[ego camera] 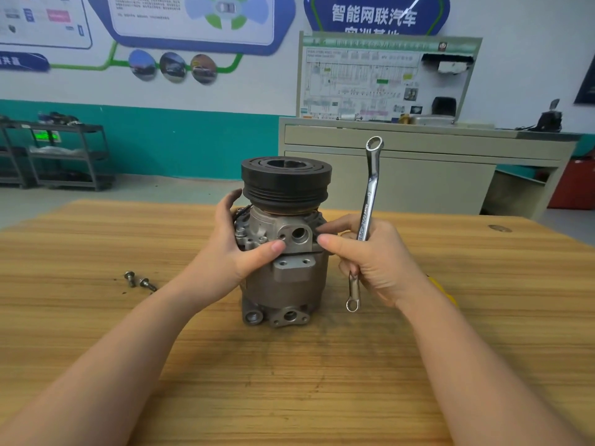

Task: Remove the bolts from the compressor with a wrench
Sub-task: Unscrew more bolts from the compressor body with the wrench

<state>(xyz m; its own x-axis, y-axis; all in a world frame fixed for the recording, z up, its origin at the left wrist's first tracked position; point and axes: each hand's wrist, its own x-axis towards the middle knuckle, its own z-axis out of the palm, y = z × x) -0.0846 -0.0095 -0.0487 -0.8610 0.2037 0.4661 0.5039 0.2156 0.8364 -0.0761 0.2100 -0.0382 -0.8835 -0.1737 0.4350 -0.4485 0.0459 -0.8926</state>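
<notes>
We find the compressor (pixel 283 252) standing upright on its rear end near the middle of the table (pixel 289 381), pulley (pixel 286 180) uppermost. We judge it heavy, rigid cast metal, top-heavy under that broad black grooved pulley and likely greasy; the flanged housing just below the pulley offers the surest hold, not the pulley, which may turn.

The left hand (pixel 238 249) wraps the housing on its left side, thumb pressed across the front port block. The right hand (pixel 370 262) holds the wrench (pixel 365 220) upright, fingers curled round its shank, with forefinger and thumb reaching to touch the housing's right side.

The body is dull grey, with open ports at front and mounting ears at the base. Two bolts (pixel 140 281) lie loose on the table, left of the compressor.
</notes>
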